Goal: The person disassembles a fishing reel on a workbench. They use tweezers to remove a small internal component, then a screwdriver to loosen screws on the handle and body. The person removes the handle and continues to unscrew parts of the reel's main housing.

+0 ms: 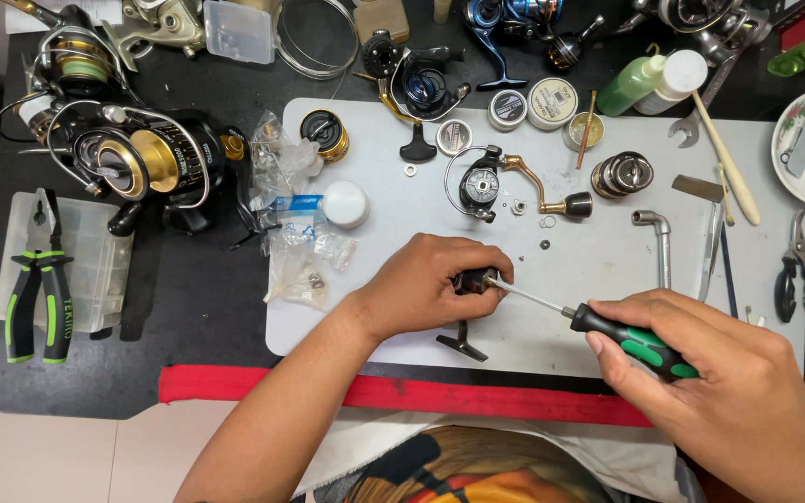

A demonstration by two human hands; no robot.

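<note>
Black worktop (188, 317) fills the view, and on it lies a pale grey mat (607, 270) that makes a clean place for small parts, so they are easy to see against it. To the left stands a large black and gold spinning reel (146, 163), outside the mat, beside a clear plastic box (95, 261) which carries green-handled pliers (39, 298). Some clear plastic bags (295, 247) with small parts lie at the left edge of the mat.

Near the front edge of the mat, the left hand (426, 284) is closed around a small black reel body (472, 279); it grips it firmly, probably so the body does not turn. The foot of the reel (463, 343) sticks out below the hand. The right hand (710, 373) is wrapped around the black and green handle of a screwdriver (635, 343), and the thin shaft goes up-left until its tip meets the reel body.

Behind them, well apart, lie a rotor with gold crank handle (514, 186), a dark spool (622, 174) and an L-shaped socket key (656, 237). A few tiny washers (546, 222) sit between the rotor and the hands.
</note>
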